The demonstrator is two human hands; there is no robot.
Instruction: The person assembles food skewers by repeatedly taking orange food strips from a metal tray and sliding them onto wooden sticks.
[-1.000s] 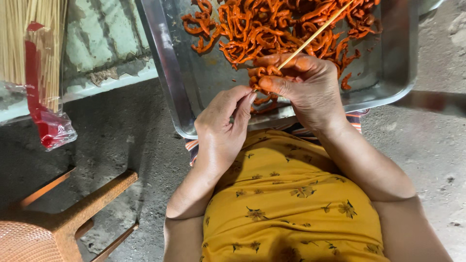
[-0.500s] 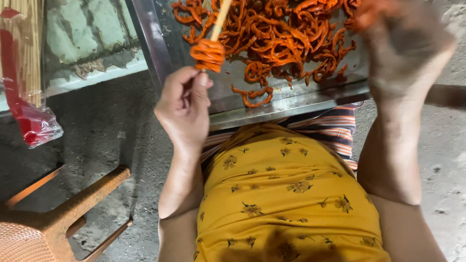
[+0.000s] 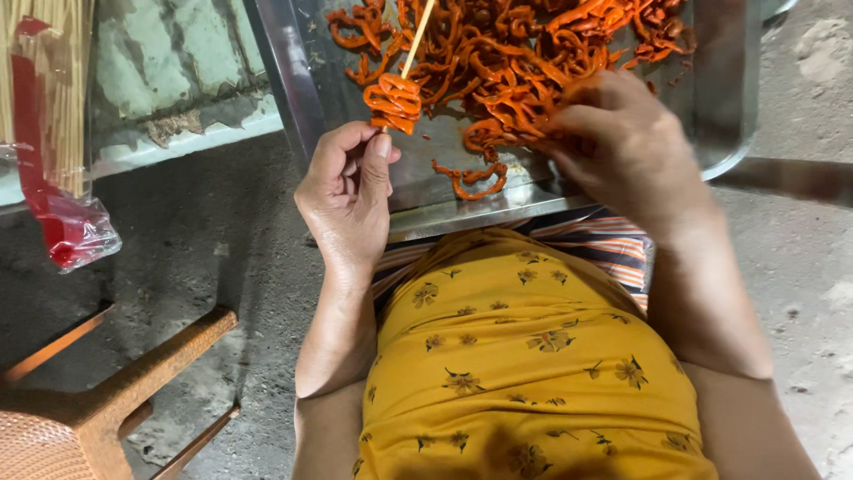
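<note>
our left hand [image 3: 346, 200] pinches a wooden skewer [image 3: 416, 40] threaded with orange strips [image 3: 394, 102]. our right hand [image 3: 626, 147] closes on more strips in the metal tray [image 3: 284, 76].

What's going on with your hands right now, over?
Left hand holds skewer with folded orange strips. Right hand in the strip pile on the metal tray. Nothing in the way.
</note>
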